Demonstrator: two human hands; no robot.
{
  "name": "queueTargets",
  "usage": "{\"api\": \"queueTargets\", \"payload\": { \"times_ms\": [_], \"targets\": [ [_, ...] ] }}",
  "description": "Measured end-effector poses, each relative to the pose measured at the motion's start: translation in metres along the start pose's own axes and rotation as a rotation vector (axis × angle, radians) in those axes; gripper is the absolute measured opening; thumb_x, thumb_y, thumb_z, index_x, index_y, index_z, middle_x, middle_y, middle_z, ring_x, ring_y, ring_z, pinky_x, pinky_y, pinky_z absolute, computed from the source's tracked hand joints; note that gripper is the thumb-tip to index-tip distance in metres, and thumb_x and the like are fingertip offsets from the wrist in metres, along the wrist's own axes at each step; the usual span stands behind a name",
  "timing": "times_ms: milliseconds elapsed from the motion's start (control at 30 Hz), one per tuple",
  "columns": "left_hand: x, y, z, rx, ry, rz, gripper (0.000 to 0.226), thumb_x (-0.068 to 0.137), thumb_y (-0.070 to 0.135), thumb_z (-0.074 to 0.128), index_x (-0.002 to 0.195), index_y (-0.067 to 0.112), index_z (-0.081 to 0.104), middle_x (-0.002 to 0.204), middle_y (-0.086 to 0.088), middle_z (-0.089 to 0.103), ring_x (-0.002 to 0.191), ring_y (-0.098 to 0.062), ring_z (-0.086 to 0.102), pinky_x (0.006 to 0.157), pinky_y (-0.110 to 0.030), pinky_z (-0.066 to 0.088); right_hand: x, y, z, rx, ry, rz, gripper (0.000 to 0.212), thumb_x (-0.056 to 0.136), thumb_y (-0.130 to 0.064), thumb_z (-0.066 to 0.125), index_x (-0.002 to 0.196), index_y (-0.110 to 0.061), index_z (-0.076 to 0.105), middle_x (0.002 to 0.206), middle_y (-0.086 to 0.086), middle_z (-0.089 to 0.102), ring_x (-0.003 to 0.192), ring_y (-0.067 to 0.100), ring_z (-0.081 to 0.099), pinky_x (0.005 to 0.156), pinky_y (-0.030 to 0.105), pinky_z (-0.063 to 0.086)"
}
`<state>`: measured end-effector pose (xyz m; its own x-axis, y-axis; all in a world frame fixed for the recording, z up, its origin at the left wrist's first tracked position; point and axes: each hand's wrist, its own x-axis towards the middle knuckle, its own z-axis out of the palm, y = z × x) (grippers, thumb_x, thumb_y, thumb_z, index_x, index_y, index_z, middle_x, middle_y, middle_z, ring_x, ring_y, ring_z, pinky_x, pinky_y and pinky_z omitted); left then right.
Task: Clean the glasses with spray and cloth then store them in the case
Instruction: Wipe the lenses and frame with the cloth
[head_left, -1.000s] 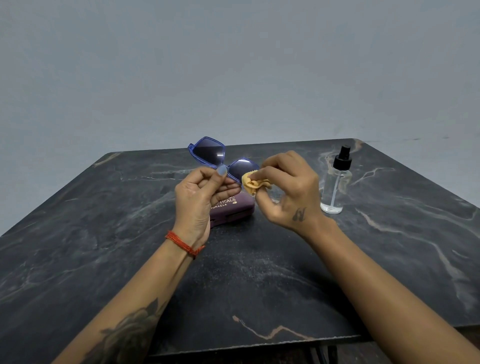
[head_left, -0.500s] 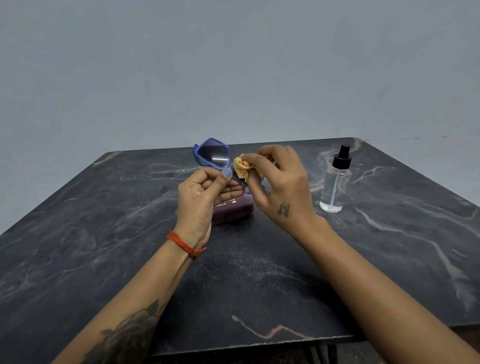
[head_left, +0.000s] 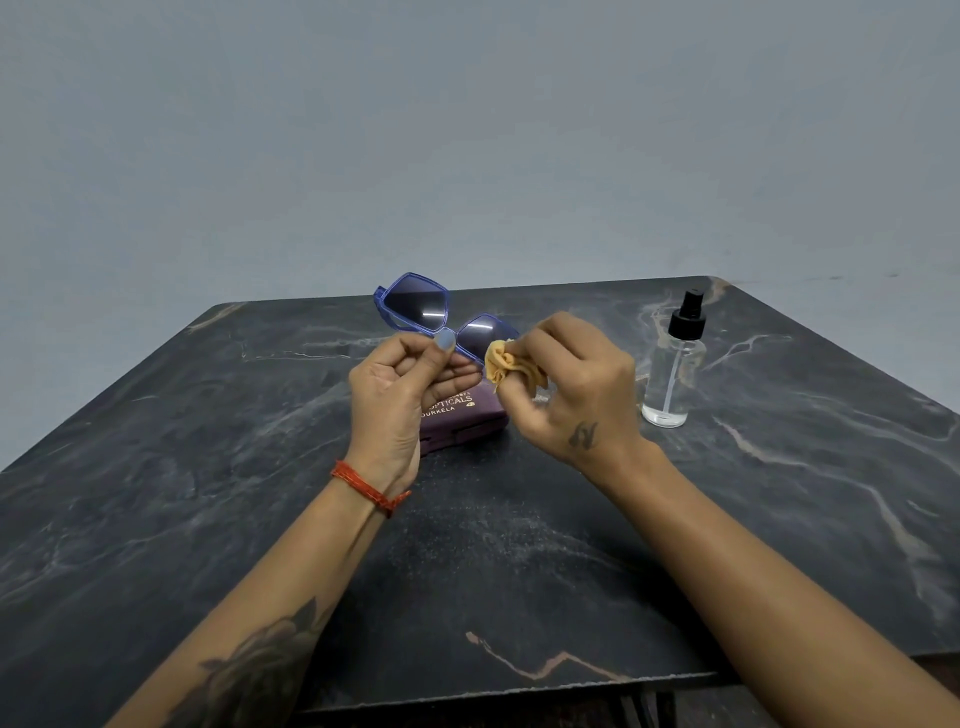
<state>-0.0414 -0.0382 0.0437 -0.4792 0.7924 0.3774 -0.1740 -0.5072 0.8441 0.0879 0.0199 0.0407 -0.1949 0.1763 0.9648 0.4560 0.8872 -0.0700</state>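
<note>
The blue angular plastic-framed glasses with dark tinted lenses (head_left: 441, 317) are being held up in the air above the closed purple hard-shell case (head_left: 457, 415), tilted so one lens sits higher and farther left. The left hand (head_left: 400, 384) is pinching them at the bridge, thumb on top and fingers curled beneath. The right hand (head_left: 566, 389) is gripping a crumpled tan cleaning cloth (head_left: 506, 364) and pressing it against the lower edge of the nearer lens.

The glasses are probably light and stiff, with smooth lenses that smear and scratch easily and hinges that could bend. Holding them by the bridge or the rim, as the left hand is doing, is keeping fingertips off the lenses. The soft, limp cloth is bunching readily, so a firm pinch suits it.

The case is lying on the dark marbled stone counter (head_left: 208, 493). A clear spray bottle with a black pump top (head_left: 675, 374) is standing upright to the right, apart from the right hand.
</note>
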Motion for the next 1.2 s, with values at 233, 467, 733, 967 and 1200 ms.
{"api": "queueTargets", "payload": {
  "times_ms": [233,467,733,967,1200],
  "targets": [
    [-0.003,0.001,0.002,0.054,-0.004,0.029,0.012,0.084,0.005,0.058,0.072,0.006,0.057,0.056,0.005,0.067,0.057,-0.005,0.064,0.055,-0.018,0.053,-0.001,-0.009,0.004,0.023,-0.030,-0.069,0.014,0.079,-0.012,0.062,0.085,-0.009,0.074,0.078,0.005,0.064,0.065,0.020,0.055,0.055,0.027,0.044],
    [-0.001,0.002,0.002,0.024,0.011,0.007,0.014,0.085,0.004,0.057,0.071,0.005,0.056,0.056,0.002,0.067,0.056,-0.008,0.066,0.056,-0.020,0.054,0.000,-0.004,0.002,0.015,-0.045,-0.068,0.010,0.073,-0.011,0.064,0.078,-0.011,0.073,0.076,0.002,0.063,0.064,0.018,0.052,0.053,0.026,0.040],
    [-0.001,0.001,0.001,0.007,0.012,-0.012,0.015,0.086,0.003,0.055,0.071,0.005,0.055,0.056,-0.001,0.067,0.057,-0.013,0.067,0.059,-0.022,0.056,0.001,0.002,-0.002,-0.006,-0.015,-0.063,0.005,0.070,-0.009,0.066,0.066,-0.009,0.068,0.070,0.002,0.061,0.059,0.019,0.049,0.049,0.028,0.037],
    [-0.003,0.001,0.002,0.078,-0.006,0.027,0.014,0.086,0.003,0.055,0.072,0.006,0.057,0.057,0.005,0.067,0.058,-0.006,0.065,0.055,-0.020,0.053,-0.001,-0.007,0.005,-0.013,-0.047,-0.095,0.015,0.082,-0.012,0.059,0.087,-0.011,0.074,0.082,0.004,0.064,0.070,0.017,0.049,0.059,0.022,0.038],
    [-0.005,0.002,0.003,0.060,-0.048,0.024,0.010,0.085,0.005,0.056,0.075,0.005,0.058,0.063,0.001,0.071,0.062,-0.010,0.068,0.059,-0.024,0.056,0.002,-0.005,0.007,-0.040,-0.021,-0.062,0.032,0.096,-0.024,0.045,0.095,-0.010,0.073,0.089,0.008,0.066,0.074,0.023,0.056,0.060,0.026,0.044]
  ]
}}
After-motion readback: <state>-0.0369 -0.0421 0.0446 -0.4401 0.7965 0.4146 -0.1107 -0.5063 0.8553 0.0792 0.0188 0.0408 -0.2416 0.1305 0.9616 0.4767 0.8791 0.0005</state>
